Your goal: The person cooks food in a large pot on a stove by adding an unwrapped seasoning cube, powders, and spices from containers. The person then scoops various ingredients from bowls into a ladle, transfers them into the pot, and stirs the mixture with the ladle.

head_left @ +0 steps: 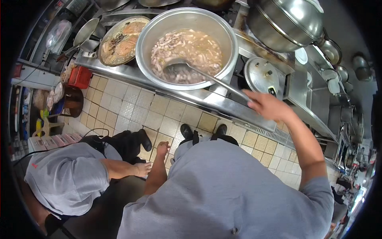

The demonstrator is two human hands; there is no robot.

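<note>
My right hand (266, 105) is closed around the end of a long metal handle. The handle belongs to a large ladle (217, 81), whose head is partly sunk in the food. That food (191, 44), pale chopped pieces in a cloudy liquid, partly fills a big, deep metal pot (145, 59) on the stove. My left hand (162, 148) hangs low at my side, away from the stove, over the tiled floor. Its fingers look curled in, and nothing shows in them.
Left of the pot sits a wide pan (107, 59) of light sauce with orange-brown pieces. A lidded pressure cooker (260, 74) stands to the right, below a large steel pot (284, 24). Close on my left sits a person in a grey shirt (71, 175). A red crate (80, 77) is farther left.
</note>
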